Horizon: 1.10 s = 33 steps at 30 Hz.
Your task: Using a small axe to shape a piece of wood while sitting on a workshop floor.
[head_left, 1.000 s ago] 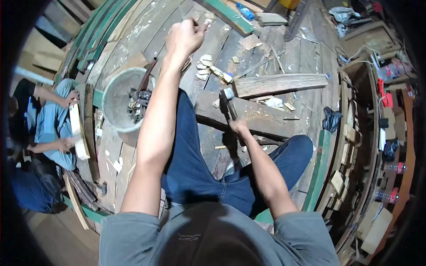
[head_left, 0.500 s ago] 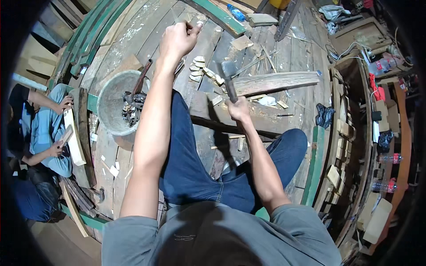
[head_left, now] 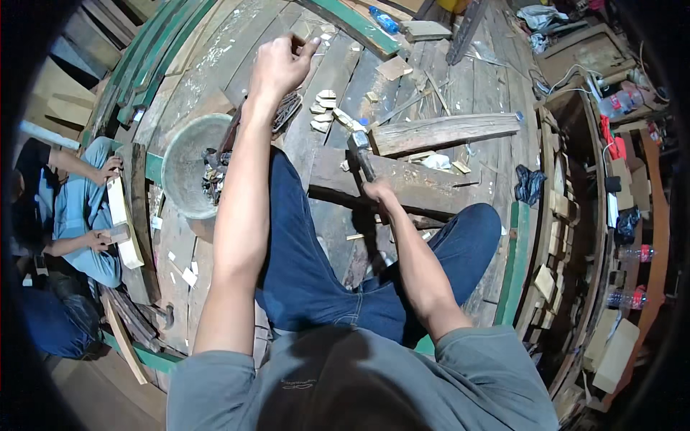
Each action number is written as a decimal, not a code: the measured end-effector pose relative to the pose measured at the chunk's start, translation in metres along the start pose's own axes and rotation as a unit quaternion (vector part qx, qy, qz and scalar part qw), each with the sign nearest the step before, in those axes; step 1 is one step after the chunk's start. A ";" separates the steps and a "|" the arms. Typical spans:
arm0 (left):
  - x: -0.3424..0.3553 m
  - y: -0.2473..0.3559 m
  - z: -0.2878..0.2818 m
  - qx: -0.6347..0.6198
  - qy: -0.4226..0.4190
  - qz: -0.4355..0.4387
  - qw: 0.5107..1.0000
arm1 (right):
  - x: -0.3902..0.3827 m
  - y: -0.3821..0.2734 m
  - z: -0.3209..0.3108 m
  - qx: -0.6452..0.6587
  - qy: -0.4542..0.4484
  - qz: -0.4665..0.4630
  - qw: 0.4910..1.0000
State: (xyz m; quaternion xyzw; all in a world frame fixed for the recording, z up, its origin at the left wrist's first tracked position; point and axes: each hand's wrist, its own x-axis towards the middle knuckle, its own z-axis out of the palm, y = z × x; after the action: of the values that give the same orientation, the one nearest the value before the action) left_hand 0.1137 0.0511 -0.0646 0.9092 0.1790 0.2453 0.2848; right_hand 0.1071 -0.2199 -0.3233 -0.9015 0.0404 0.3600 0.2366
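Held over the left end of the thick beam: hammer, right hand wrapped round its handle; contact of the head unclear. Judged as hammering work, calling for a steady stroke clear of the other fingers. Left of the beam: grey basin. Beyond the beam's left end: pale wood pieces, then left hand, fingers curled, pinch impossible to tell. Underneath: worn, littered floorboards. Farthest beyond the beam: green timber, blue bottle.

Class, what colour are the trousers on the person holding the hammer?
Dark blue trousers, clearest in the head view.
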 end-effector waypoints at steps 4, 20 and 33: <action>-0.002 -0.015 0.001 -0.011 -0.028 -0.004 1.000 | -0.010 -0.010 -0.006 0.038 -0.028 -0.011 0.999; 0.002 -0.003 0.016 -0.020 0.014 0.027 0.999 | -0.001 0.005 0.012 0.007 0.057 -0.004 0.998; -0.004 0.003 0.005 -0.015 -0.050 -0.012 0.999 | -0.044 -0.041 -0.052 0.145 0.103 -0.095 0.980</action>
State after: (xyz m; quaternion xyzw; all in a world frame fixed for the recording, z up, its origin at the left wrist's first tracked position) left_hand 0.1133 0.0450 -0.0674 0.9139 0.1719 0.1983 0.3097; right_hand 0.1172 -0.2112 -0.2450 -0.8897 0.0304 0.2318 0.3922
